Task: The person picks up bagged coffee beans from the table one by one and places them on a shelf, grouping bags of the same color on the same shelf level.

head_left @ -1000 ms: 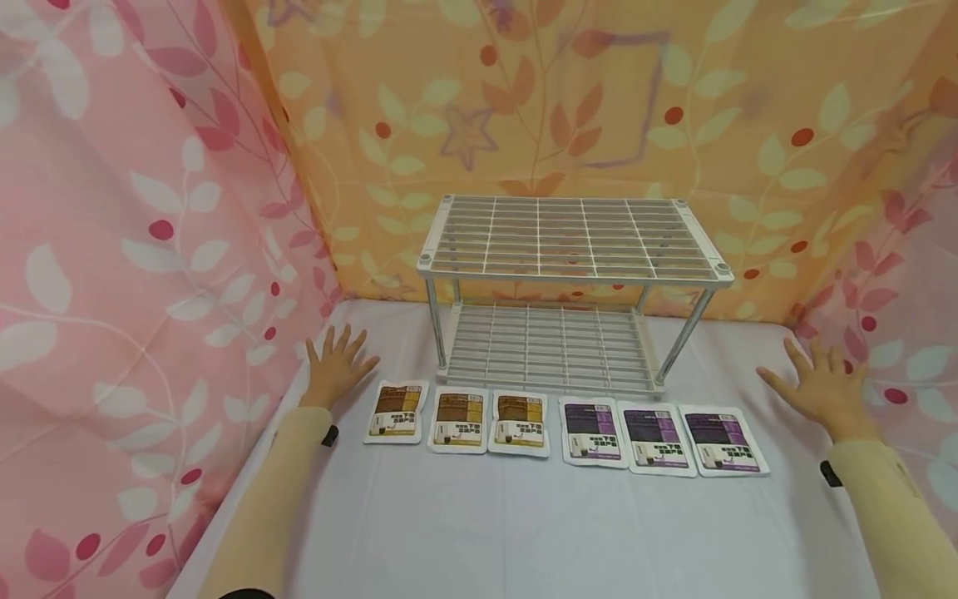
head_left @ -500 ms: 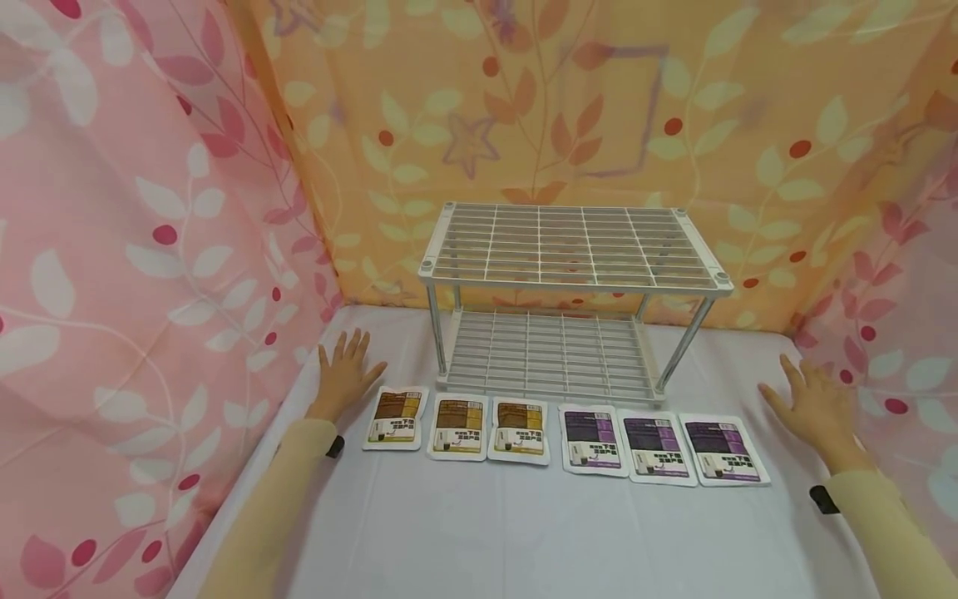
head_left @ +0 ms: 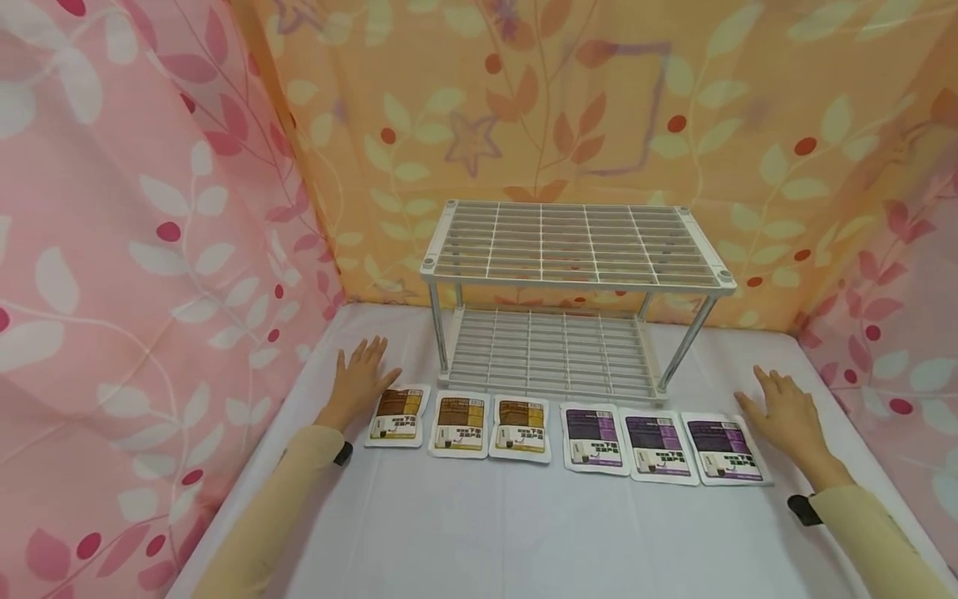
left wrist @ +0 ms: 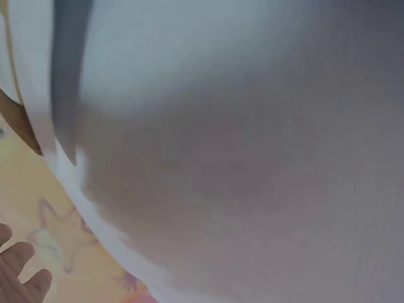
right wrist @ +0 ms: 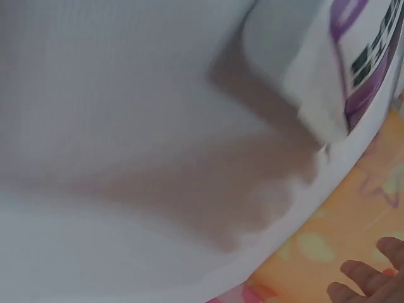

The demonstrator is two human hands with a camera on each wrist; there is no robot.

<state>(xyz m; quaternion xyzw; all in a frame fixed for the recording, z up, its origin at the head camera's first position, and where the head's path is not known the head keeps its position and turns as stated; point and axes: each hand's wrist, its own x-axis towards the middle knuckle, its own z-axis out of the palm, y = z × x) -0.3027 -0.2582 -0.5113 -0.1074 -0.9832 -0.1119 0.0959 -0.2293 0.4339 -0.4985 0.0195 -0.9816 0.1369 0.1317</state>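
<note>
My left hand (head_left: 359, 384) is spread beside the leftmost brown-and-gold pouch (head_left: 398, 416), its thumb near or over the pouch's upper left corner; contact cannot be made out. Two more brown pouches (head_left: 460, 425) (head_left: 520, 428) lie to its right. Then come three purple pouches (head_left: 595, 438) (head_left: 659, 447) (head_left: 723, 450), all flat in one row. My right hand (head_left: 789, 420) is just right of the last purple pouch, fingers loosely extended, holding nothing. In the right wrist view the fingers (right wrist: 366, 278) hover over their shadow, with a purple pouch (right wrist: 360, 69) close by.
Behind the pouches stands a two-tier white wire rack (head_left: 576, 279) with metal legs. A white cloth (head_left: 509, 532) covers the table. An orange patterned curtain (head_left: 419, 91) hangs at the back, pink ones (head_left: 150, 274) at the sides.
Both hands have moved inward: the left one to the right, close to the leftmost brown pouch, and the right one to the left, close to the rightmost purple pouch. The pouches stay in place.
</note>
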